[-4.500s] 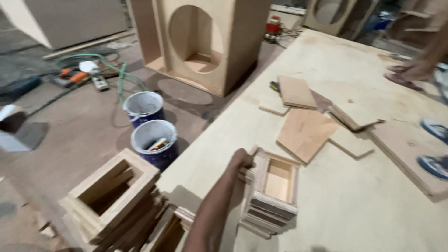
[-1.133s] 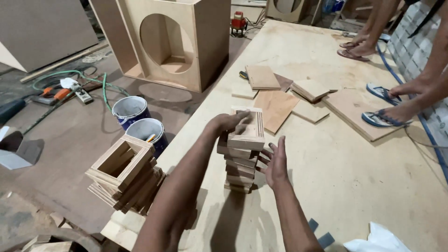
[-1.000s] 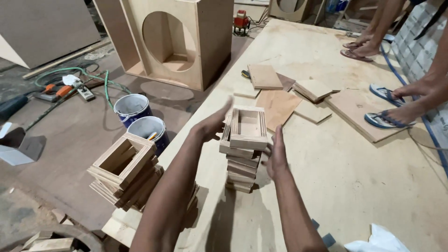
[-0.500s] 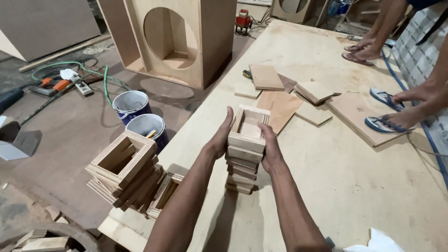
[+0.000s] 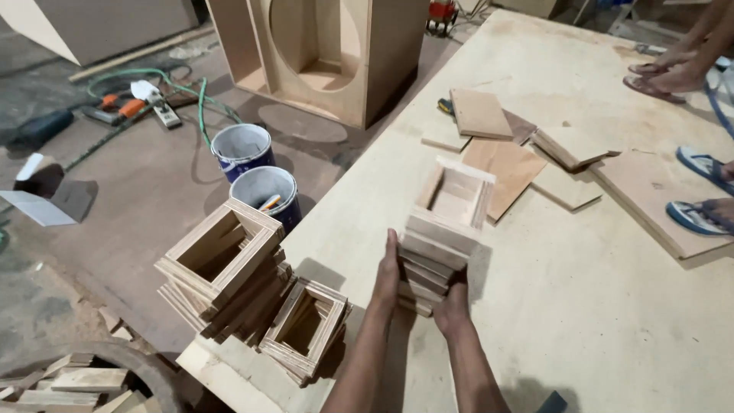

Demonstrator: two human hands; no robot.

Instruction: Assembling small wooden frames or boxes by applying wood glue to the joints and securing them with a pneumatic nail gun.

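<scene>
Frame stack (image 5: 443, 229) on plywood sheet (image 5: 596, 306), buckets (image 5: 252, 164) left.

A dusty concrete floor (image 5: 145, 191) is seen left of the pale plywood tabletop (image 5: 596, 306). A large wooden cabinet (image 5: 329, 53) is placed on it, lit softly.

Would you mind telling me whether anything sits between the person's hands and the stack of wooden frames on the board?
Nothing visible does. The left hand lies flat against the stack of wooden frames on its left side, and the right hand cups its near lower corner, both in direct contact.
</scene>
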